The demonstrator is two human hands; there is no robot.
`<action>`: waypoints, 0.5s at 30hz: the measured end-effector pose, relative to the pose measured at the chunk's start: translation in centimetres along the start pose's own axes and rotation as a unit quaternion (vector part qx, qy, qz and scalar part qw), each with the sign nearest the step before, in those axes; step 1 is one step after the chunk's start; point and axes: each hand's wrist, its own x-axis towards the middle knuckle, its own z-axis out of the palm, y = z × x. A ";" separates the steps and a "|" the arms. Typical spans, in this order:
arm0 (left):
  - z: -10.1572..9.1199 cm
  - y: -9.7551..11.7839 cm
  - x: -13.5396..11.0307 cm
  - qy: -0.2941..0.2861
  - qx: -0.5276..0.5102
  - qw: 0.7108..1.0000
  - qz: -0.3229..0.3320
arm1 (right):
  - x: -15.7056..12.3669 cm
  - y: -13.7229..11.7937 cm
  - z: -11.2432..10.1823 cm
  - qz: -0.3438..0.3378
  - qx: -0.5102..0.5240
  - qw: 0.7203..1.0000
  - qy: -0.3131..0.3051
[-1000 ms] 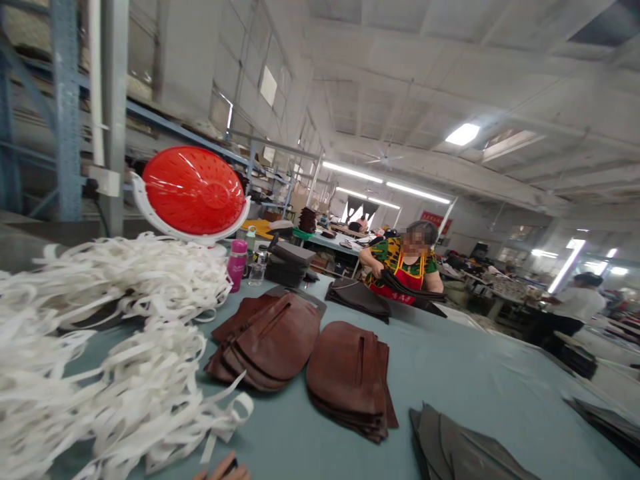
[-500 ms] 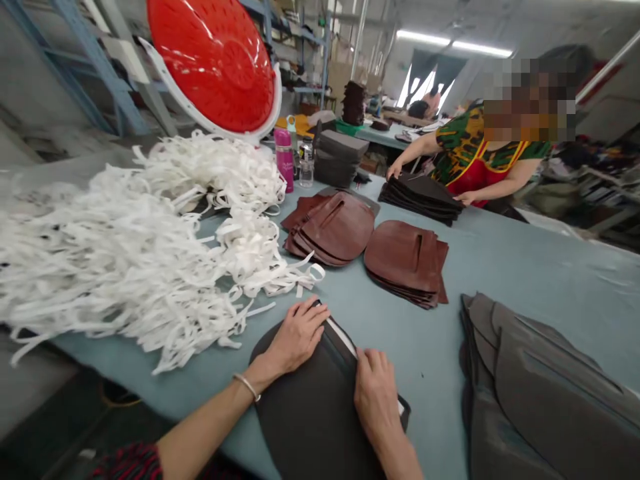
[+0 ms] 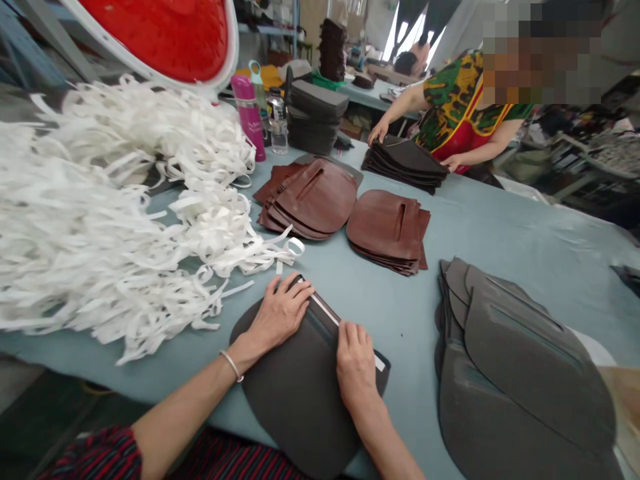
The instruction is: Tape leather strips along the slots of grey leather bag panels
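A dark grey rounded panel (image 3: 300, 393), apparently leather-like, lies on the table in front of me. Along its straight far edge runs a white strip (image 3: 326, 312), partly covered by my hands. My left hand (image 3: 283, 310) rests on the panel near the strip's far end, fingers stretched over the edge. My right hand (image 3: 356, 363) is closer to the strip's near end, its fingers bent together and closed on the panel's edge. A short piece of the strip shows beyond the right hand.
Loose white strips (image 3: 100, 233) are heaped at left. Two piles of brown panels (image 3: 320, 197) (image 3: 385, 227) lie ahead, grey panels (image 3: 520, 360) at right. A co-worker (image 3: 450, 120) handles dark panels (image 3: 403, 163) across the table. Bottles (image 3: 249, 120) stand near a red basket (image 3: 170, 33).
The view has tipped downward, so everything sits higher or further left. Both hands remain on the panel's edge. The white strip between them looks narrower, with a dark edge along its outer side.
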 end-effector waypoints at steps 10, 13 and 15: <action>-0.2 0.1 -0.1 -0.002 0.002 1.000 0.002 | -7.1 4.3 -1.1 -0.009 0.029 0.998 0.048; 0.1 -0.3 -0.2 0.000 -0.003 1.000 0.009 | -6.8 4.3 -0.9 0.009 0.051 0.997 0.051; 0.3 -0.6 -0.2 0.002 -0.007 1.000 0.014 | -6.6 4.5 -0.9 0.020 0.074 0.996 0.048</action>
